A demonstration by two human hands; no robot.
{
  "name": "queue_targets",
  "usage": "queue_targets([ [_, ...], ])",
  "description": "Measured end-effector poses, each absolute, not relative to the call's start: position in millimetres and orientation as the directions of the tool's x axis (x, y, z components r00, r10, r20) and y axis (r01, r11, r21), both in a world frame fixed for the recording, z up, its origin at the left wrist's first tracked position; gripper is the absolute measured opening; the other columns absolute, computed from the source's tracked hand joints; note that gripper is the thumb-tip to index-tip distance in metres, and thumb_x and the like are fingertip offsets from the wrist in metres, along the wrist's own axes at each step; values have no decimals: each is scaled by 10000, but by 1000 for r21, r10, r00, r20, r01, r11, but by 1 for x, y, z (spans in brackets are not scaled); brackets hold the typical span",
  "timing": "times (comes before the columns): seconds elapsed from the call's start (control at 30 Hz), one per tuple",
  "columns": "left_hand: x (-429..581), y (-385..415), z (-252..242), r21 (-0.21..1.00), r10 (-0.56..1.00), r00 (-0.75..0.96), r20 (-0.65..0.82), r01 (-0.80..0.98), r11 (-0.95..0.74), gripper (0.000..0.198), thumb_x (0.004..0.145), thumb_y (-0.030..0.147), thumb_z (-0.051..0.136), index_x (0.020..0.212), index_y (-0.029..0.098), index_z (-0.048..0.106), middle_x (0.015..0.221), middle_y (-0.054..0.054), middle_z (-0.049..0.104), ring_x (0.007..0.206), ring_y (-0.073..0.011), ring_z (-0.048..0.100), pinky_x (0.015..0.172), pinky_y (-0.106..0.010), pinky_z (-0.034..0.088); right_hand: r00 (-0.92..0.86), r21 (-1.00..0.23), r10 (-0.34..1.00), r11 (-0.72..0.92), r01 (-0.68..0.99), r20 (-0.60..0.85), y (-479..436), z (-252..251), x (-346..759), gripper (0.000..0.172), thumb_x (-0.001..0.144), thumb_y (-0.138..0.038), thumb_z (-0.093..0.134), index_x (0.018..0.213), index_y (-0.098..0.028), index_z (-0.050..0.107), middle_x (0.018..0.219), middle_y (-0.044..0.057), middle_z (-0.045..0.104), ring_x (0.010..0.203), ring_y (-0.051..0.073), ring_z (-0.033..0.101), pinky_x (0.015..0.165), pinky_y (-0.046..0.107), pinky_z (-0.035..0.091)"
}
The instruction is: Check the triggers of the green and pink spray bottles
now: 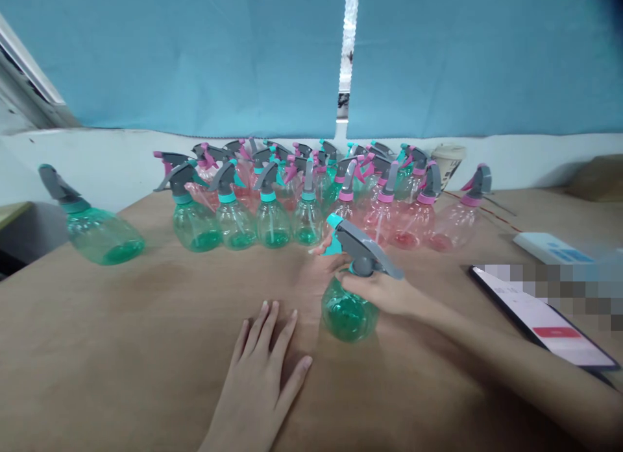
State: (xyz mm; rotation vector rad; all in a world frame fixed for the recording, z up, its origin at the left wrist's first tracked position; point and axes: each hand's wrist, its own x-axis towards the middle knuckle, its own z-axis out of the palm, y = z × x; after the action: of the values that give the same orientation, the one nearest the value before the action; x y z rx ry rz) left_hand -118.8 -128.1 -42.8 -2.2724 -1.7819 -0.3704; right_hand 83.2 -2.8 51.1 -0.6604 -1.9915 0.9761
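My right hand [384,290] grips the neck of a green spray bottle [349,312] with a grey trigger head and teal nozzle, standing upright on the brown table [146,342]; a finger curls round the trigger. My left hand [260,368] lies flat on the table just left of that bottle, fingers stretched out, holding nothing.
Several green and pink spray bottles [311,192] stand in rows at the back of the table. One green bottle [97,228] stands apart at the far left. A phone [545,319] and a white box [549,248] lie at the right; a paper cup [448,160] stands behind.
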Motion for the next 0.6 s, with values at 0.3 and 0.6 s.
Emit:
queue_targets([
  [0.3,-120,-128,-45,-24,907,235,350,970,-242,546,933,442,436,1416,192,388,1492,-131,371,1356,-316,361,1054,-548,358,-520,-859,725,511,-34,452,-1,48,83,269,623,-130,490,859,-256,527,892,1,636,851,178,643,743,344,539],
  [0.6,-118,-129,-43,-23,908,221,355,974,-227,542,931,447,442,1408,192,409,1476,-136,396,1348,-314,371,1063,-529,354,-512,-839,743,539,74,432,-3,45,84,299,642,-150,501,897,-274,597,917,-1,665,812,185,639,743,348,552],
])
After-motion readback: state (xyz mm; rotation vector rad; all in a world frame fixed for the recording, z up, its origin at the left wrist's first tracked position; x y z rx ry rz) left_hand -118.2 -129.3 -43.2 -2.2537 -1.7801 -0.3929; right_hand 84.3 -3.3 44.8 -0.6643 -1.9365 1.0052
